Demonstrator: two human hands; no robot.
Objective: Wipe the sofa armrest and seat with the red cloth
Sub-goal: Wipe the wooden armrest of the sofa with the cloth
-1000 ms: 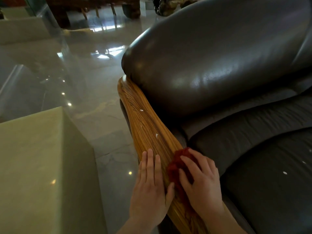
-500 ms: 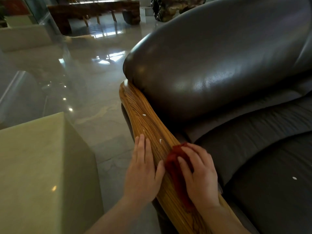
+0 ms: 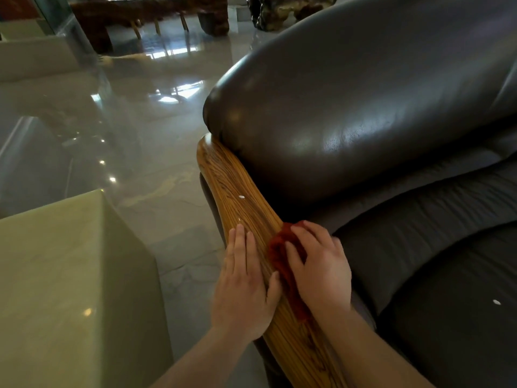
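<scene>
Both my hands on the wooden sofa armrest, red cloth under the right one.

My right hand [image 3: 321, 271] presses down on the bunched red cloth [image 3: 282, 256], fingers curled over it, on the right edge of the wooden armrest [image 3: 237, 180]. My left hand [image 3: 243, 287] lies flat and released on the armrest's left side, just beside the cloth, gripping nothing. A white speck [image 3: 241, 197] sits farther along the wood. To the right, the dark leather seat [image 3: 447, 289] carries another white speck [image 3: 496, 302].

Home living room, dark leather sofa [image 3: 363, 113], polished tile floor [image 3: 156, 175], wooden table [image 3: 151, 15]
</scene>
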